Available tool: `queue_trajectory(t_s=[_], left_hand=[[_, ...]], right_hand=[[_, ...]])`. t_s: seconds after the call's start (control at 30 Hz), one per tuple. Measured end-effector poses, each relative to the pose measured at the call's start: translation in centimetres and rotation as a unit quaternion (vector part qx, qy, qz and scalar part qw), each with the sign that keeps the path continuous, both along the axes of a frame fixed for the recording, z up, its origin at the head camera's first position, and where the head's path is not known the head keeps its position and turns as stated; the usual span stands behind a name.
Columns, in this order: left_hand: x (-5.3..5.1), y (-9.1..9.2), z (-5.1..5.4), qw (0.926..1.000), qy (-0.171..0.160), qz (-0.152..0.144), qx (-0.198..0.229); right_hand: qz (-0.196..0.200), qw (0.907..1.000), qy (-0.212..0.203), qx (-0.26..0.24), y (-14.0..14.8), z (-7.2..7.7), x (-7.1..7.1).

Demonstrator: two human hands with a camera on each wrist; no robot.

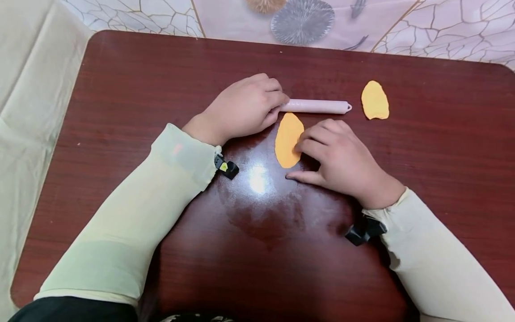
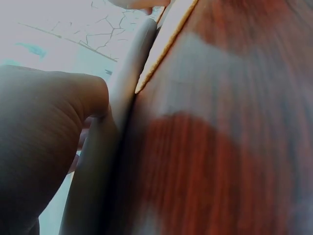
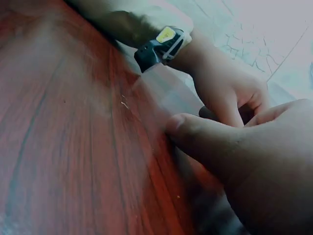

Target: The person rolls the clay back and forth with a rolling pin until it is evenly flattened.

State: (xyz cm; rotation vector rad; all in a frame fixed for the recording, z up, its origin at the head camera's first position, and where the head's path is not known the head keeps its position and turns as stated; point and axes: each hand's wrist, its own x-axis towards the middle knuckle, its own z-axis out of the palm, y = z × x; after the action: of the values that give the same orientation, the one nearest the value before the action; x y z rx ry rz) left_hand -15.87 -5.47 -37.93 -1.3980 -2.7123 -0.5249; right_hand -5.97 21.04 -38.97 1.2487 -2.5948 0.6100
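My left hand (image 1: 245,105) grips one end of a pale pink rolling pin (image 1: 318,106) lying on the table. In the left wrist view, its thumb lies against the rolling pin (image 2: 128,73). Just below the pin is a flat, oval piece of yellow-orange clay or dough (image 1: 287,141). My right hand (image 1: 342,156) touches this piece's right edge with its fingertips, its thumb apart from it on the near side. The right wrist view shows that thumb (image 3: 195,129) in front, while the yellow piece is hidden there.
A second flat yellow piece (image 1: 375,100) lies at the right, beyond the pin's looped end. The dark red-brown table (image 1: 261,268) has rounded corners and reflects light. Patterned cloth (image 1: 233,20) borders its far edge, and pale fabric (image 1: 28,134) hangs at the left.
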Motion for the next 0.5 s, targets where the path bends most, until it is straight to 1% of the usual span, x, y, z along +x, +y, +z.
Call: queue_trajectory(t_s=[0.17, 0.33, 0.5], left_hand=[[-0.11, -0.01, -0.07, 1.0, -0.008, 0.002, 0.003], [-0.17, 0.12, -0.16, 1.0, -0.008, -0.001, -0.001], [-0.2, 0.08, -0.14, 0.9999, -0.012, 0.003, -0.002]], right_hand=[[0.015, 0.9998, 0.014, 0.001, -0.38, -0.32, -0.03], [0.042, 0.9974, 0.057, 0.012, -0.68, -0.34, 0.19], [0.052, 0.9945, 0.089, 0.018, -1.01, -0.23, 0.3]])
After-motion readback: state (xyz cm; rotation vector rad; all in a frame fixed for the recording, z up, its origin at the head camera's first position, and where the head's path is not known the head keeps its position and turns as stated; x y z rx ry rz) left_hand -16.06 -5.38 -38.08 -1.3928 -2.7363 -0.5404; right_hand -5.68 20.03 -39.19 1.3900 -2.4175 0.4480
